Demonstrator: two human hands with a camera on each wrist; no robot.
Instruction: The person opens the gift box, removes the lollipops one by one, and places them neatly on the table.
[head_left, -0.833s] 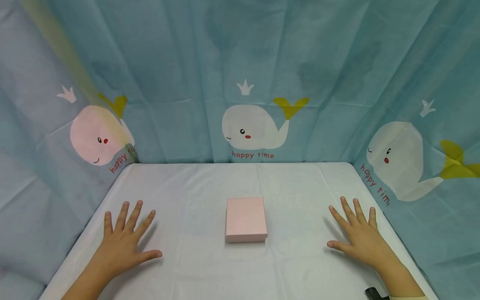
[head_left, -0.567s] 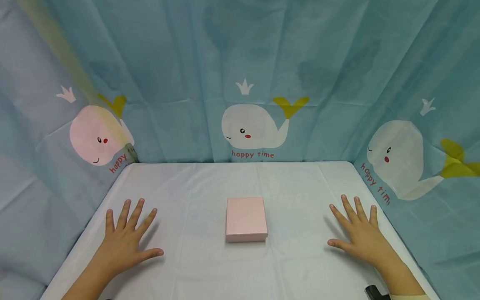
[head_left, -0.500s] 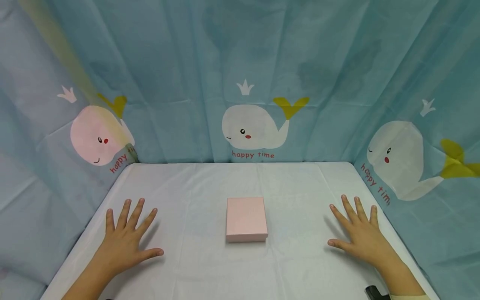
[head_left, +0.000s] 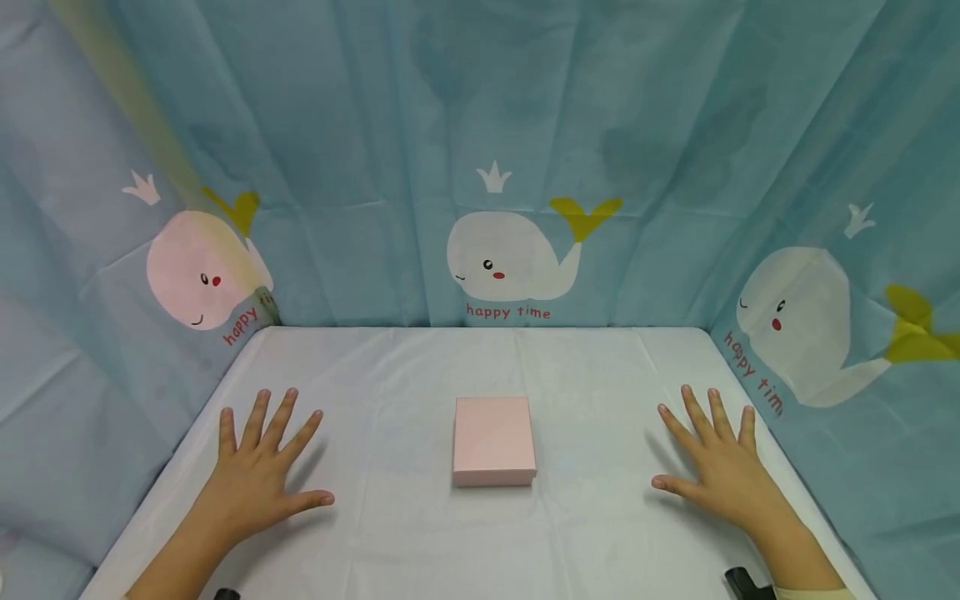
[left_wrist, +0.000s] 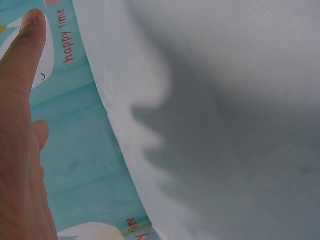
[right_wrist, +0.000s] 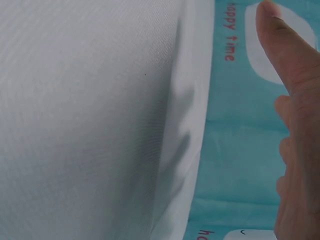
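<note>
A pink lidded box [head_left: 493, 437] lies closed on the white-covered table, midway between the two hands in the head view. My left hand [head_left: 258, 479] is spread wide over the table's left side, palm down, holding nothing. On the right side my right hand [head_left: 720, 467] is spread the same way, also holding nothing. Both hands are apart from the box, and each casts a shadow on the cloth. In the left wrist view the left thumb [left_wrist: 25, 55] shows straight, and in the right wrist view the right thumb [right_wrist: 285, 42] does too.
A blue-green curtain [head_left: 360, 275] printed with whales surrounds the white tabletop [head_left: 405, 367] at the back and sides. Dark pieces, part of something worn at the wrists, show by the left forearm [head_left: 227, 594] and the right forearm [head_left: 742, 582].
My left hand has shifted slightly forward and to the right. The right hand has barely moved, and the box stays in place. The head view has tilted a little.
</note>
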